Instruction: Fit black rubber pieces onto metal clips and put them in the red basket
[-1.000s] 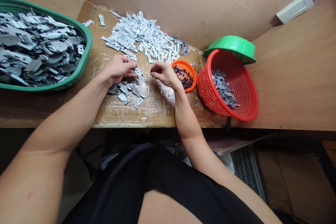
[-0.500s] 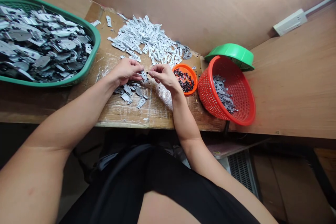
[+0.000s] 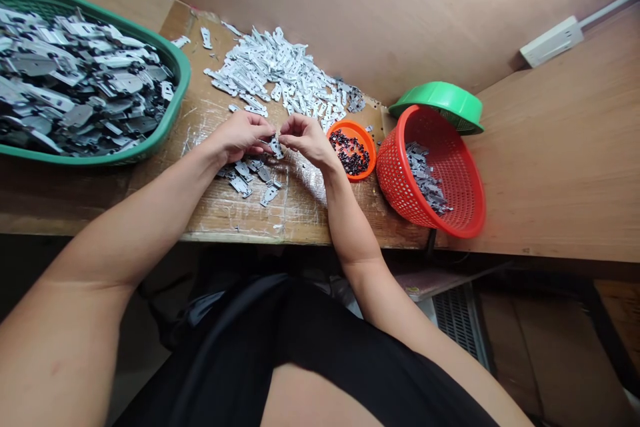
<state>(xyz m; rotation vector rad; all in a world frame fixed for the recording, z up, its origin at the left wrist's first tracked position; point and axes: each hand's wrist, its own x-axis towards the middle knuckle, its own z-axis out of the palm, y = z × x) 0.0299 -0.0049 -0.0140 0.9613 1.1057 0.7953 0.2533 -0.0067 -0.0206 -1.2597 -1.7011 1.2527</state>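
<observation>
My left hand is closed on a small grey metal plate, holding it up above the bench. My right hand is pinched at the plate's right edge; whatever lies between its fingertips is too small to make out. Under my left hand lie several similar grey plates. Just right of my right hand sits an orange dish of small dark parts. Behind both hands spreads a heap of pale metal pieces.
A big green basket full of metal parts stands at the left. To the right, a red basket leans on its side with grey pieces inside, a green basket behind it. The bench's front edge runs close to my body.
My right hand has moved slightly left, so its fingertips now meet the plate. The plate has tilted a little in my left hand.
</observation>
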